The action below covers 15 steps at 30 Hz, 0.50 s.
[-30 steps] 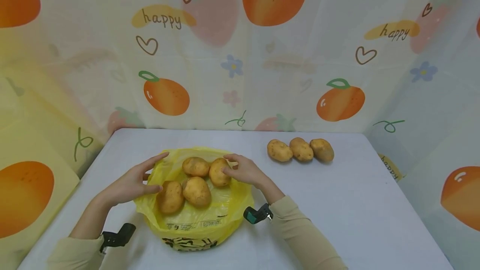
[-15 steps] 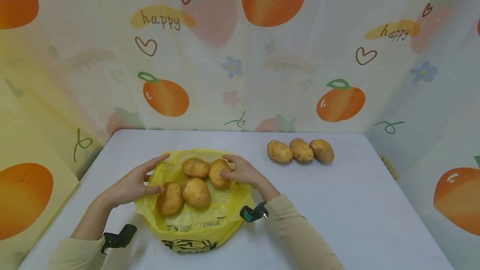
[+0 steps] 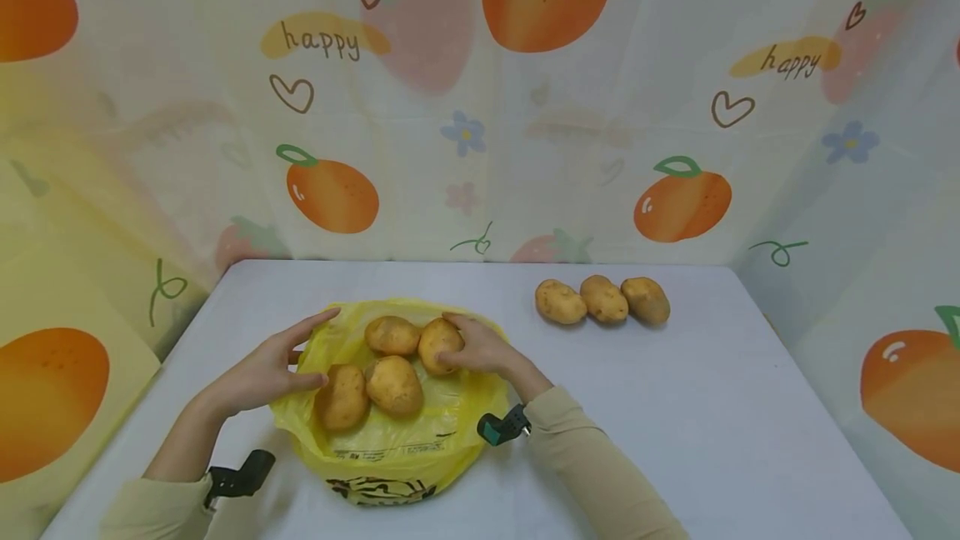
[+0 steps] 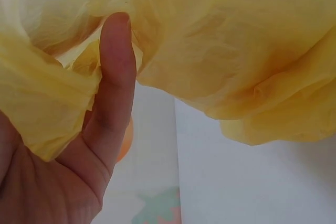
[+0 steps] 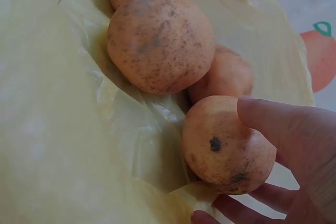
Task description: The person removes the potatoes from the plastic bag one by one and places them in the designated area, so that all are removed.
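Note:
A yellow plastic bag (image 3: 352, 486) stands with its mouth spread, several potatoes inside, among them a potato (image 3: 342, 397) at its left side. My left hand (image 3: 258, 369) is at the left rim, thumb and index finger extended wide apart; in the left wrist view, yellow plastic lies across the palm beside a raised finger (image 4: 116, 72). My right hand (image 3: 480, 346) reaches in over the right rim and grips a potato (image 5: 223, 145), thumb on top and fingers below. This potato sits beside the others in the bag.
Three potatoes lie in a row at the back right: a left one (image 3: 560, 302), a middle one (image 3: 603, 299) and a right one (image 3: 646, 301). The white table (image 3: 675, 423) meets a printed cloth backdrop (image 3: 555, 190). Dark wrist cameras hang near the bag.
My right hand has moved slightly left and its fingers have closed further round the potato at the bag's right side. The left hand stays nearly still at the rim.

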{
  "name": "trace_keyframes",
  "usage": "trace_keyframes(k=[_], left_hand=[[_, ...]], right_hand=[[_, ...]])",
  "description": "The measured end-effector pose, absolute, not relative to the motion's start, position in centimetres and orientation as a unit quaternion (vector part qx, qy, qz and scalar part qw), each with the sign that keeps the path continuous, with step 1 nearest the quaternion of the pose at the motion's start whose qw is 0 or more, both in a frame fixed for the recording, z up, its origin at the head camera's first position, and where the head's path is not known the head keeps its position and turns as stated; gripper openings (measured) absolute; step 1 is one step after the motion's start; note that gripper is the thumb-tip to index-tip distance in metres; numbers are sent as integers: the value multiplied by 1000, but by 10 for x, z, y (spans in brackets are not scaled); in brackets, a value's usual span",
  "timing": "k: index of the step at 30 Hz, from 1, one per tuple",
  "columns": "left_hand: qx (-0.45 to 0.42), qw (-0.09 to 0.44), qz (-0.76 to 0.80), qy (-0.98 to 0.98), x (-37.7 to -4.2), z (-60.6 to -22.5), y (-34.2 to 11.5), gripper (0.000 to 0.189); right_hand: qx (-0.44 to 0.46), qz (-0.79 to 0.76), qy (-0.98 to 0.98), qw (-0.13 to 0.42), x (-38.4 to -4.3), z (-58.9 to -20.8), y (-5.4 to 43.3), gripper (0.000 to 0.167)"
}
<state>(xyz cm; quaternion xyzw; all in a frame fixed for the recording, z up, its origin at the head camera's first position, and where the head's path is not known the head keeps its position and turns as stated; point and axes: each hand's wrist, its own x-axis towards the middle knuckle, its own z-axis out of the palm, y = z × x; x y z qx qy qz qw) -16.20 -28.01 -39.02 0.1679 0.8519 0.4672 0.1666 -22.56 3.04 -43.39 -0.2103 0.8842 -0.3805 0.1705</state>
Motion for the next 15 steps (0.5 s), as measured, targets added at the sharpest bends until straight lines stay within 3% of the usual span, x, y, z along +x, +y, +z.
trace_keyframes(k=[15], left_hand=[[173,158,464,854,-161,-388,-281,82]], right_hand=[[-221,-358,897,137,-223,-438,29,69]])
